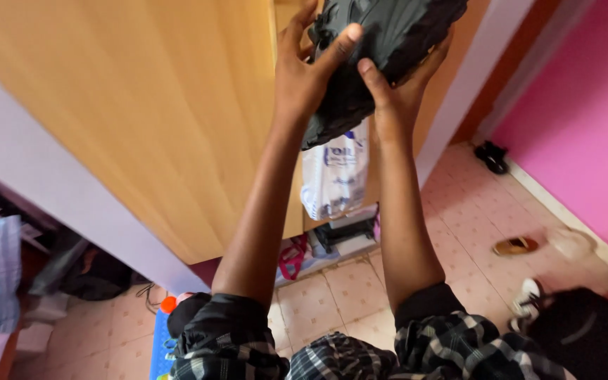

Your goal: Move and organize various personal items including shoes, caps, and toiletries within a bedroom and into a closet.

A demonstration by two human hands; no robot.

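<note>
Hands raised overhead, left hand [304, 74] and right hand [395, 91] clasping a dark bundle [381, 49] from both sides, fingers wrapped to support it beside the wardrobe door [142, 119].

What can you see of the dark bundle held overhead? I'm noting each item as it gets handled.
The dark bundle looks like black, crumpled, soft material, perhaps cloth or plastic, with a rough, ragged edge along its lower side. It is raised high in front of a light wooden door, its top cut off by the picture's edge. The left hand grips its left side, thumb across the front; the right hand supports it from below. A white bag hangs under it.
</note>
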